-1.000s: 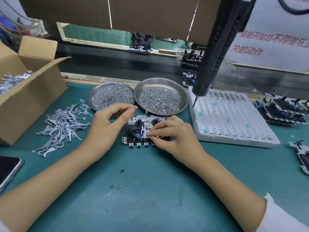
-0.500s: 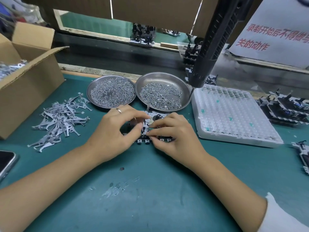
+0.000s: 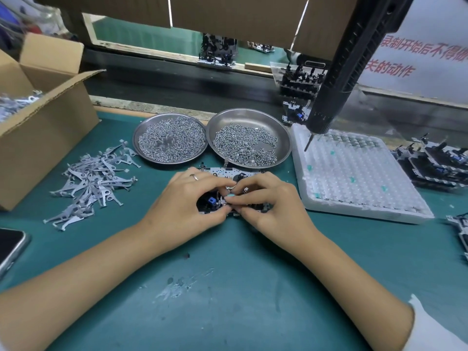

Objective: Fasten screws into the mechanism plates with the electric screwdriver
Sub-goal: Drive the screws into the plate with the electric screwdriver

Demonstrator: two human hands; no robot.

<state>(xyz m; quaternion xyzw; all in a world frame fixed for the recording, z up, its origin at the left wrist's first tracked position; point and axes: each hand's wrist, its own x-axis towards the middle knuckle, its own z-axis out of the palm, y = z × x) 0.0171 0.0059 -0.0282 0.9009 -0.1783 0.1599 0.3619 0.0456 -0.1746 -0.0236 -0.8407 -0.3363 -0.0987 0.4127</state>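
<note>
A green bench mat [image 3: 228, 300] carries everything. The mechanism plate [image 3: 228, 173] lies on it under both hands' grip; two screw dishes [image 3: 172, 140] sit just beyond, metal levers [image 3: 93, 183] and a cardboard box [image 3: 45, 138] left, a foam tray [image 3: 354, 178] right.

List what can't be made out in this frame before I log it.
- Head view: most of the mechanism plate is covered by the left hand and right hand; what the fingertips pinch is too small to tell.
- Electric screwdriver: its top is cut off by the upper edge.
- Phone: cut off by the left edge.
- Cardboard box: most of its contents are hidden by its wall.
</note>
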